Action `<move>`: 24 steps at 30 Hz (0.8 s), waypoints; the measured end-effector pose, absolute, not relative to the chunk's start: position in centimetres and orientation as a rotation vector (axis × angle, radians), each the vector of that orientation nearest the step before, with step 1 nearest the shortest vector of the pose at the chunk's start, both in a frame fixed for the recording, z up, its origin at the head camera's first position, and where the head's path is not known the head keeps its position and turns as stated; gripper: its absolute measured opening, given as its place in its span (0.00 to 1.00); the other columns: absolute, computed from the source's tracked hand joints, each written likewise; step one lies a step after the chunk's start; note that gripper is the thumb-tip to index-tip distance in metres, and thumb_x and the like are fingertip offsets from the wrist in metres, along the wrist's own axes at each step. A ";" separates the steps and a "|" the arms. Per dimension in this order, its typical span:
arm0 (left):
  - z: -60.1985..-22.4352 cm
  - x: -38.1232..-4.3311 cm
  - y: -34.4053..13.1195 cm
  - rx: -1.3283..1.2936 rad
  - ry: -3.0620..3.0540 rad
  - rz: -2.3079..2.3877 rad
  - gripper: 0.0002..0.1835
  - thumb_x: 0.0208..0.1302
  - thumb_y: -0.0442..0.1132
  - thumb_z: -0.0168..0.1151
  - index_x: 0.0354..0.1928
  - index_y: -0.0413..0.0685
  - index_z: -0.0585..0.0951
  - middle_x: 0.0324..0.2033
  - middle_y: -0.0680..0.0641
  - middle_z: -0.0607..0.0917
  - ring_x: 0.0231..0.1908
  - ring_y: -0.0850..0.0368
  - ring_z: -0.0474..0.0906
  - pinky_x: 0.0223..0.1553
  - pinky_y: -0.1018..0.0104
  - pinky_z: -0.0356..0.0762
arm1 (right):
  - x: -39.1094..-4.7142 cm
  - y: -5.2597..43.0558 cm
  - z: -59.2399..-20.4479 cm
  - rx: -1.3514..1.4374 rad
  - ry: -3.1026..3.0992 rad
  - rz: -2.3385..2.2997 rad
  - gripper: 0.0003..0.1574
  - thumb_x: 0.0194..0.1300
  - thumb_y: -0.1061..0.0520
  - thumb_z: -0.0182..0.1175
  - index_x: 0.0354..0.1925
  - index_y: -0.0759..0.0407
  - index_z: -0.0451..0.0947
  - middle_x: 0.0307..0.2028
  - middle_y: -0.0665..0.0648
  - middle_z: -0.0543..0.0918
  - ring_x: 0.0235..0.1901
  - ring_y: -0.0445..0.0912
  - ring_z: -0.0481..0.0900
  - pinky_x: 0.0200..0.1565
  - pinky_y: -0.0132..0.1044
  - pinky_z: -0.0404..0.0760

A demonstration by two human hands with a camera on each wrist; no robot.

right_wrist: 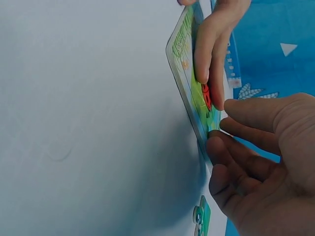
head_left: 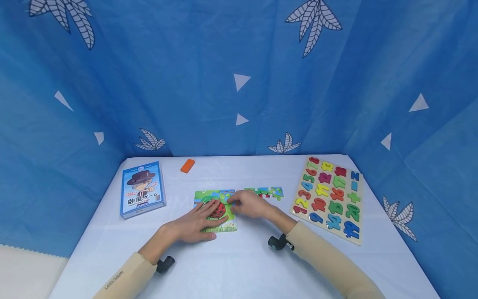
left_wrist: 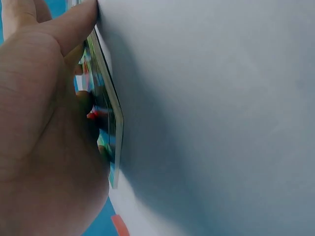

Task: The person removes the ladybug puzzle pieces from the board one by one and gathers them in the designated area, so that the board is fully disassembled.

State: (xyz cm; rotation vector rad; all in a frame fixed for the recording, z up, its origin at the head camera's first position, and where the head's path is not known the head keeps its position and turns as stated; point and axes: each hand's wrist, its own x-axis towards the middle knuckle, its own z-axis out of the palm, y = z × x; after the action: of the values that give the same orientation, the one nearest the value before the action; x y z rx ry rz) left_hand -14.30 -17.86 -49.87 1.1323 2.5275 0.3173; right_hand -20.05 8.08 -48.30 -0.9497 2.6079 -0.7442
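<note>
A ladybird jigsaw puzzle (head_left: 229,226) lies on the white table, its red ladybird partly covered by fingers. My left hand (head_left: 196,222) rests flat on its left side with the fingers spread; the left wrist view shows the thumb (left_wrist: 74,24) by the puzzle's edge. At the upper right edge, my right hand (head_left: 251,203) pinches a puzzle piece between curled fingers, and most of that piece is hidden. From the right wrist view, its thumb (right_wrist: 256,112) and index finger come close together over the board. Several loose puzzle pieces (head_left: 277,192) lie just beyond the right hand.
A blue card game box (head_left: 143,191) stands at the left of the table, with an orange block (head_left: 187,165) near the back edge. A wooden number board (head_left: 328,199) lies on the right. Blue curtains (head_left: 209,83) enclose the table's back and sides.
</note>
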 end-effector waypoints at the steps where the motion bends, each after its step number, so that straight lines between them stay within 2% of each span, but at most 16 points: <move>1: -49.9 -14.3 -17.9 1.129 2.523 0.318 0.33 0.75 0.62 0.49 0.78 0.72 0.57 0.80 0.41 0.39 0.79 0.41 0.33 0.75 0.35 0.39 | -20.1 8.0 -48.3 -0.954 2.609 -0.752 0.18 0.68 0.54 0.66 0.54 0.55 0.85 0.48 0.51 0.87 0.43 0.40 0.81 0.46 0.35 0.80; 6: -49.9 -14.5 -18.0 1.140 2.495 0.376 0.34 0.74 0.63 0.50 0.78 0.69 0.59 0.80 0.39 0.39 0.78 0.38 0.34 0.74 0.33 0.38 | -20.2 7.8 -48.7 -0.994 2.601 -0.780 0.18 0.68 0.57 0.64 0.54 0.57 0.85 0.49 0.53 0.86 0.49 0.44 0.82 0.49 0.37 0.81; 13: -49.6 -14.4 -18.0 1.119 2.456 0.435 0.34 0.73 0.62 0.52 0.78 0.67 0.60 0.80 0.38 0.38 0.78 0.37 0.32 0.73 0.31 0.36 | -20.1 7.4 -49.2 -1.006 2.590 -0.735 0.20 0.69 0.56 0.62 0.57 0.56 0.83 0.51 0.53 0.83 0.48 0.43 0.79 0.49 0.35 0.79; 24: -49.9 -14.4 -17.9 1.105 2.463 0.439 0.34 0.73 0.63 0.52 0.78 0.69 0.60 0.80 0.40 0.37 0.79 0.39 0.32 0.74 0.33 0.35 | -20.3 7.2 -48.9 -0.980 2.591 -0.750 0.19 0.70 0.55 0.62 0.58 0.54 0.84 0.45 0.49 0.79 0.38 0.38 0.74 0.40 0.29 0.76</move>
State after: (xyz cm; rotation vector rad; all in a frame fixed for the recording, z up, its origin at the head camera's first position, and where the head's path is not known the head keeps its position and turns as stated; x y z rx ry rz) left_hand -14.41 -17.85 -49.89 1.1049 2.4628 0.4386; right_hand -20.33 7.18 -48.89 -0.9797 2.5906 -0.7503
